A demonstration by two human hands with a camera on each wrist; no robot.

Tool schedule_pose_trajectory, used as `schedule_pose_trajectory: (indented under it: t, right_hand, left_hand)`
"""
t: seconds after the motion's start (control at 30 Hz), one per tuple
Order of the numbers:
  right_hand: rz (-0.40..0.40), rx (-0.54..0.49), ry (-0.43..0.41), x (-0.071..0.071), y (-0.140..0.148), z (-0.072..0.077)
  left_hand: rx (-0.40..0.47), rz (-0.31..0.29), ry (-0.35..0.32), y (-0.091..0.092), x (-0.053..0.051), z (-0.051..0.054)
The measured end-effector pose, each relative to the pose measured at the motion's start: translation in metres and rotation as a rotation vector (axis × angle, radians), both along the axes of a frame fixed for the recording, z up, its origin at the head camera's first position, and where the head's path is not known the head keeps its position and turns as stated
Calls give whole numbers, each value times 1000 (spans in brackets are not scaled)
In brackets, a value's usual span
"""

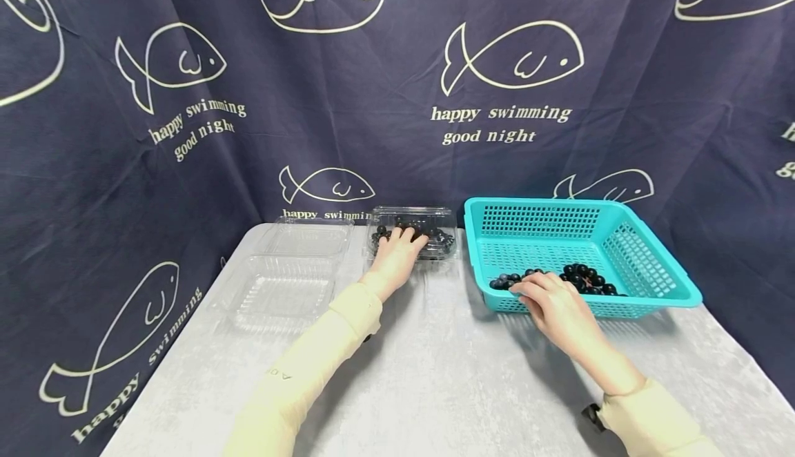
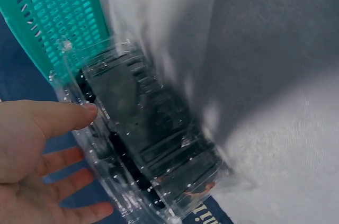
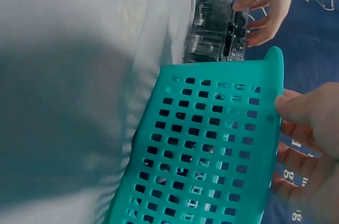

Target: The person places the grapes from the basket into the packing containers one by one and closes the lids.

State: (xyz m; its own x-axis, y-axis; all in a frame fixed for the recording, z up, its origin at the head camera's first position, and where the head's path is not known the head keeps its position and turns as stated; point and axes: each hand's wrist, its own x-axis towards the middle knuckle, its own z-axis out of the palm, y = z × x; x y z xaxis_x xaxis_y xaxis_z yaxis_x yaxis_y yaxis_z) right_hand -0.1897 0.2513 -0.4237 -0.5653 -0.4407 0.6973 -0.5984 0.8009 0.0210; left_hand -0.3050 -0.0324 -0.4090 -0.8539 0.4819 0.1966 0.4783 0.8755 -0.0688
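Observation:
In the head view a clear plastic box [image 1: 444, 244] holding dark grapes [image 1: 380, 236] stands at the back middle. My left hand [image 1: 397, 258] is over it, fingers spread and relaxed at its top; the left wrist view shows the hand [image 2: 47, 155] beside the box [image 2: 153, 123], thumb at its rim. My right hand [image 1: 559, 308] is at the near rim of the turquoise basket [image 1: 652, 301], fingers reaching over the edge by more dark grapes [image 1: 580, 274]. In the right wrist view the right hand [image 3: 312, 139] has its thumb at the basket rim [image 3: 274, 97]; whether it holds a grape is hidden.
An empty clear box [image 1: 286, 291] with its lid [image 1: 307, 237] folded back lies at the left of the grey table [image 1: 422, 374]. A dark blue curtain [image 1: 385, 98] with white fish drawings hangs behind and at the sides.

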Motion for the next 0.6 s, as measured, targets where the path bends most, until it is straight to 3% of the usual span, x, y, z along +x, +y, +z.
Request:
schedule_pose_trajectory:
  t: [0.37,0.6]
  right_hand:
    - [29,40,-17,-2,3,7]
    - [29,60,-28,-3,2,9]
  left_hand:
    - [46,2,10,-17,16,16]
    - [76,-12,90,-35,24,18]
